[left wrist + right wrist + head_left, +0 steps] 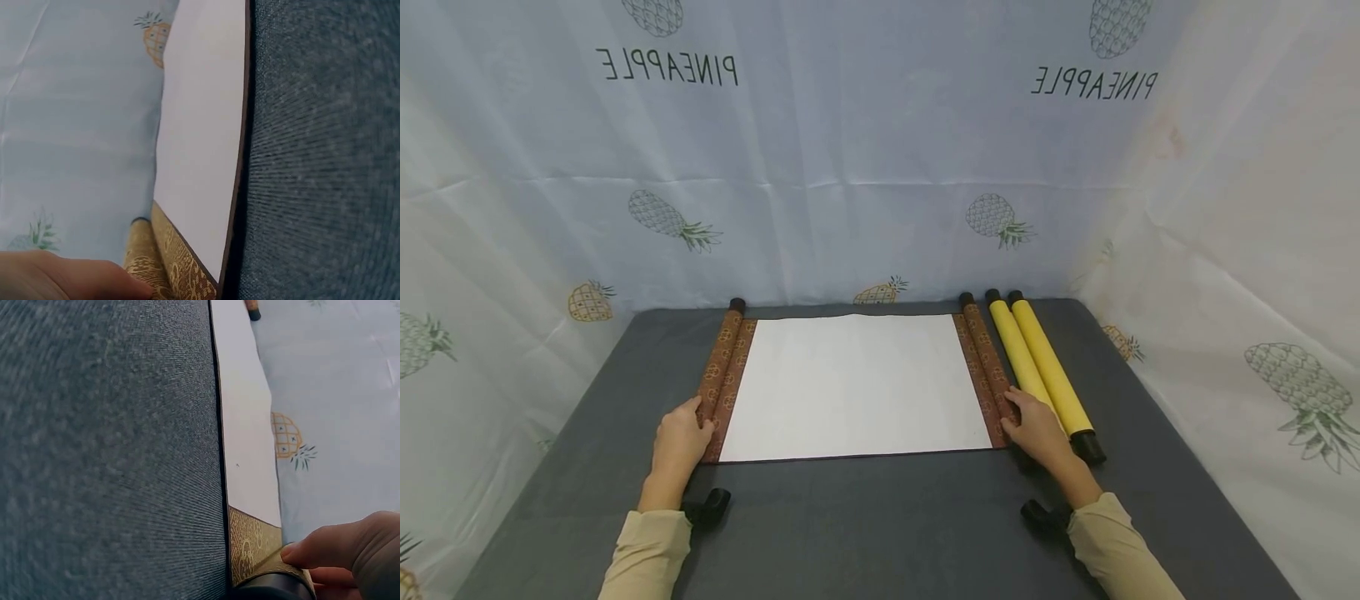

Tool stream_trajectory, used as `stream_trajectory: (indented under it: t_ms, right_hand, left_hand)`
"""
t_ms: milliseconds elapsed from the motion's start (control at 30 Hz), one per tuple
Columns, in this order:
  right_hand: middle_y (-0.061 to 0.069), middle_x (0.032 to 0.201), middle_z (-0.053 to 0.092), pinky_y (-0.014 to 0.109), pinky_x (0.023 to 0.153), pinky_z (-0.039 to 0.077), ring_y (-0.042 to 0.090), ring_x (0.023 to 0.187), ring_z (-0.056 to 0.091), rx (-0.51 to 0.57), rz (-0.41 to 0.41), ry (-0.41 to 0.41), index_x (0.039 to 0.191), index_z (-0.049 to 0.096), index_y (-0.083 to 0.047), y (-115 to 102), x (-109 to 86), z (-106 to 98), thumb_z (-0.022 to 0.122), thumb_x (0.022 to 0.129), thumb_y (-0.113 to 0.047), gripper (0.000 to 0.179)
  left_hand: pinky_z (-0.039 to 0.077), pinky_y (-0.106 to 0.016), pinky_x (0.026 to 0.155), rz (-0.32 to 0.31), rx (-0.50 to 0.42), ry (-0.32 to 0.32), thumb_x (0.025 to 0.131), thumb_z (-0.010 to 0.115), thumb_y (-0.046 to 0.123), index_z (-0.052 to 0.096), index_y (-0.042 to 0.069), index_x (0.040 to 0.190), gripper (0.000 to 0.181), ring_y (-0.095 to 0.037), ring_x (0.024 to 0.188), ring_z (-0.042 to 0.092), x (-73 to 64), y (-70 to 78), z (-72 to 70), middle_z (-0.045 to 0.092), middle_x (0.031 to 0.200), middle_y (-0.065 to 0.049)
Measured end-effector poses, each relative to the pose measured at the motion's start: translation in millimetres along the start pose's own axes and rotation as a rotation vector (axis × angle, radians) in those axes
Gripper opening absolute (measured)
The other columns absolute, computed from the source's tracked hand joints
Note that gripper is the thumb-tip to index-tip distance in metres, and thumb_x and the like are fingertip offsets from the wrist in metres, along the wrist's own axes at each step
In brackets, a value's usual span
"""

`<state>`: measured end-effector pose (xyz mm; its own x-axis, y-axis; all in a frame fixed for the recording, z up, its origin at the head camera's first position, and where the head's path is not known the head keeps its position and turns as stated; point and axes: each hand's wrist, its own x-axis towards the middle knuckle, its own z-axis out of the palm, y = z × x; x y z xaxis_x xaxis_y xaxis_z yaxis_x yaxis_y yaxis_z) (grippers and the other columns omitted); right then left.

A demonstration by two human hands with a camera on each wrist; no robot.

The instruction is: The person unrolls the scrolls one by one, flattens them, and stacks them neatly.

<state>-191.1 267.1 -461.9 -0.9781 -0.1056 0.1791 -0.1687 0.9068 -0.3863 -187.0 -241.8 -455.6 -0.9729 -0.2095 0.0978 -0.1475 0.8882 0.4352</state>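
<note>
On the left, the left hand (677,439) has thumb and fingers closed around the near half of a brown, gold-patterned cloth roller (719,357) with a black end, its long axis running away from the person. Inward from those fingers, to the right, a blank white rectangular sheet (857,383) lies spread across the dark grey cloth-covered table (865,533), spanning between the hands. Now the matching brown patterned roller (986,350), near-parallel: the right hand (1037,429) pinches its near end, thumb on top, sheet to its left. Neither hand is nearer; each has its own roller. Just beyond, two yellow cylindrical rolls (1051,362) lie side by side.
</note>
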Motion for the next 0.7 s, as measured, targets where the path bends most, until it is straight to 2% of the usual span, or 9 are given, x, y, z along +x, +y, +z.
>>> stream_trajectory:
  t_ms: [100,233,467,700]
  right_hand:
    - [0.034,0.132,0.054,0.055,0.094,0.050,0.049,0.119,0.055,0.005,0.003,-0.002,0.123,0.057,0.015,-1.1,-0.3,0.2,0.067,0.081,-0.001,0.046]
    - [0.034,0.131,0.055,0.056,0.094,0.050,0.049,0.118,0.056,0.000,-0.005,0.003,0.121,0.057,0.016,-2.5,0.4,-0.1,0.068,0.080,-0.002,0.045]
    - [0.034,0.134,0.053,0.057,0.097,0.048,0.050,0.121,0.054,0.010,-0.001,-0.023,0.122,0.057,0.015,-4.2,0.3,-1.0,0.069,0.082,-0.005,0.046]
    - [0.033,0.132,0.055,0.057,0.096,0.048,0.049,0.120,0.055,0.031,-0.008,-0.002,0.120,0.059,0.012,-1.6,-1.3,-3.6,0.069,0.083,-0.006,0.043]
  left_hand:
    - [0.054,-0.058,0.078,0.001,0.012,-0.009,0.085,0.060,0.001,0.047,-0.018,0.130,0.050,-0.054,0.101,0.061,-1.0,1.1,0.2,0.052,0.125,-0.041]
    - [0.051,-0.060,0.087,0.014,0.020,-0.015,0.086,0.059,0.002,0.046,-0.017,0.132,0.051,-0.055,0.111,0.056,-2.4,2.6,0.7,0.047,0.132,-0.041]
    - [0.049,-0.061,0.090,0.033,0.018,-0.007,0.087,0.058,0.002,0.047,-0.016,0.132,0.050,-0.056,0.116,0.053,-5.1,3.2,1.5,0.045,0.134,-0.041]
    - [0.049,-0.061,0.092,0.067,0.019,0.062,0.087,0.059,0.004,0.051,-0.016,0.128,0.046,-0.054,0.116,0.054,-7.1,6.1,2.6,0.049,0.132,-0.040]
